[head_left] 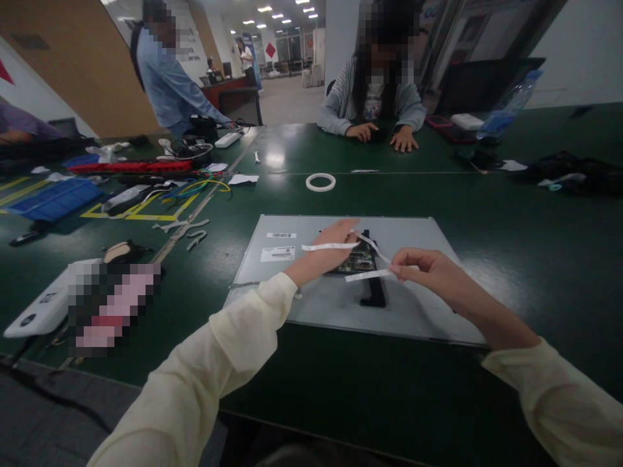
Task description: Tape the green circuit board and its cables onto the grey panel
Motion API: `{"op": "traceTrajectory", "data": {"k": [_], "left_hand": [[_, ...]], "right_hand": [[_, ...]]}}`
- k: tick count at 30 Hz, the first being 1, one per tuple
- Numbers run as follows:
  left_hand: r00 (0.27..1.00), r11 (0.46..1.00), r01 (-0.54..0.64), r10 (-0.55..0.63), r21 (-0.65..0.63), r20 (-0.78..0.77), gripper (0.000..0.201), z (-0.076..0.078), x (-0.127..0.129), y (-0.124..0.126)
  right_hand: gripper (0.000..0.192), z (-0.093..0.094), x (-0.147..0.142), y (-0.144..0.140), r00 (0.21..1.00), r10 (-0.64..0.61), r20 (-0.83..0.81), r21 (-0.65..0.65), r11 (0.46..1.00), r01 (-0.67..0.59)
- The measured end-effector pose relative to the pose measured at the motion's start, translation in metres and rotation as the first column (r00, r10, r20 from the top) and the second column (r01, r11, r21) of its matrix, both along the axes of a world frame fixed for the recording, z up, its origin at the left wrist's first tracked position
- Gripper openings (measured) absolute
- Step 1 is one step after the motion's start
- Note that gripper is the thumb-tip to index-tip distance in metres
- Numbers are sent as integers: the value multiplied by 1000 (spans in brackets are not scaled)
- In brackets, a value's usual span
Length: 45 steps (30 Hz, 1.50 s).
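A thin strip of white tape (374, 246) runs between my two hands, with loose ends sticking out on both sides. My left hand (333, 248) pinches it over the upper middle of a flat grey panel (316, 306); its fingertips are partly hidden. To the right, my right hand (431, 272) grips the strip between thumb and fingers, above the panel. Under the hands, a green circuit board (359, 261) and a black bracket (374, 292) show on the panel. White labels (278, 253) lie on its left part.
Beyond the panel lies a roll of white tape (320, 182). A small wrench (257, 157), a blue tray (56, 198), cables (195, 188) and a white device (51, 301) are at left. Across the table sits a person (372, 97); a water bottle (511, 107) stands at right.
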<state>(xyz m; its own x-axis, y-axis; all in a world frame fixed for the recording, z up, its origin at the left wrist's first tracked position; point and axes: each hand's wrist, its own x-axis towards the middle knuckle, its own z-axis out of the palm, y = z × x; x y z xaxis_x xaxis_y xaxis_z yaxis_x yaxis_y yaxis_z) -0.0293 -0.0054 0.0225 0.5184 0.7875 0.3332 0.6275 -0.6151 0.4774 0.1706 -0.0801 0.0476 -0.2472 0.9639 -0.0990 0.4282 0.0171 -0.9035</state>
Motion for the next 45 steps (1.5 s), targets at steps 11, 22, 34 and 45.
{"op": "traceTrajectory", "data": {"k": [11,22,34,45], "left_hand": [[951,948,213,-257,-237,-171,34,48,4,-33],[951,955,116,-186,-272,-249,28,55,8,-40],[855,999,52,-51,-13,-517,28,34,24,-73],[803,991,132,-112,-9,-585,28,17,20,-77]], "right_hand": [[35,-9,3,5,996,-3,-88,-25,1000,0],[26,-11,-5,-3,971,-146,188,287,954,87],[12,-19,-17,-14,515,-204,832,319,937,-144],[17,-21,-19,-15,389,-136,911,242,941,-237]]}}
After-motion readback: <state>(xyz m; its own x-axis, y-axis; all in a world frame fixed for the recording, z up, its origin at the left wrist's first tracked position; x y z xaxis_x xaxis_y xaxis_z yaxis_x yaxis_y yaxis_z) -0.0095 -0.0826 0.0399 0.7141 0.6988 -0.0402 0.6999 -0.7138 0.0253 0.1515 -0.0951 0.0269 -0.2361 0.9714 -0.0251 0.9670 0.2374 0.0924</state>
